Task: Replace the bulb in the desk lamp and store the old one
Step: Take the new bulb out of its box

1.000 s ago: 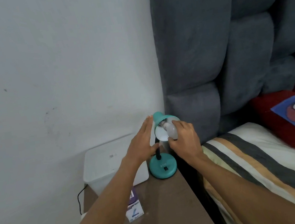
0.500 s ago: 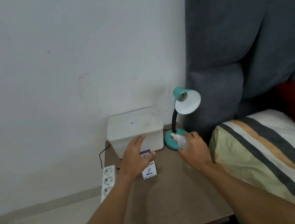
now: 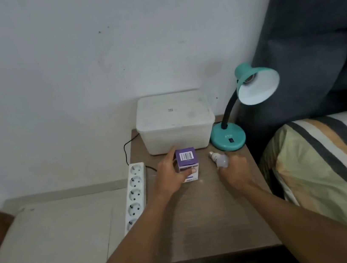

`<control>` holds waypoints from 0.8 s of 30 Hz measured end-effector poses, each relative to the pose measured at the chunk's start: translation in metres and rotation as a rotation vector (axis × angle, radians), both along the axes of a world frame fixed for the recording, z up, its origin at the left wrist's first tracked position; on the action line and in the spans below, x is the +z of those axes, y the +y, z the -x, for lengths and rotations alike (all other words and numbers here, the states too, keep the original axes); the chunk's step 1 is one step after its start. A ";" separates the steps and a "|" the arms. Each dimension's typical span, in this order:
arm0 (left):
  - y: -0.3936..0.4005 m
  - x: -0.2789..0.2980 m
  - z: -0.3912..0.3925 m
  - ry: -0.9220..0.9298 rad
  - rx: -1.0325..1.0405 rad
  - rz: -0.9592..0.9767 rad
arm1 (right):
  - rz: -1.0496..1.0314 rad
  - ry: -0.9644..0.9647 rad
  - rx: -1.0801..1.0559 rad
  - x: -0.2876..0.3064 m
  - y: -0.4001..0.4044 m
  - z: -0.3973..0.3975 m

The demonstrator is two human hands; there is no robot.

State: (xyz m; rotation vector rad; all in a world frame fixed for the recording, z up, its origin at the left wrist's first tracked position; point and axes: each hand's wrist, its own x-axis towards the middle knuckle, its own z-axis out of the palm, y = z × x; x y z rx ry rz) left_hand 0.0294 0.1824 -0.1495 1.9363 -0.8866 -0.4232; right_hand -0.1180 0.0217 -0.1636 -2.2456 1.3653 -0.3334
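A teal desk lamp [image 3: 229, 139] stands at the back right of the brown bedside table [image 3: 205, 220]. Its shade [image 3: 258, 88] faces me and the socket inside holds no bulb. My right hand [image 3: 235, 172] holds a white bulb [image 3: 220, 159] low over the table, its metal screw base pointing toward the lamp base. My left hand [image 3: 170, 173] grips a small purple and white bulb box [image 3: 187, 164] that stands on the table just left of the bulb.
A white lidded plastic box [image 3: 175, 122] sits at the back of the table. A white power strip [image 3: 134, 192] leans along the table's left edge with a black cable. A striped bed [image 3: 329, 165] and a grey padded headboard [image 3: 310, 34] lie to the right.
My right hand took the bulb out of the lamp shade and brought it down to the table. My left hand left the shade and took hold of the purple box.
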 end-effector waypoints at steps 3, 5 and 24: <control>0.000 -0.002 -0.002 0.000 -0.003 0.019 | 0.011 0.014 0.023 -0.003 -0.003 -0.007; 0.000 -0.004 -0.003 0.000 -0.004 0.029 | 0.076 0.077 0.082 -0.002 -0.005 -0.009; -0.003 -0.014 -0.004 0.069 -0.016 0.072 | 0.198 0.110 0.936 0.084 0.007 -0.053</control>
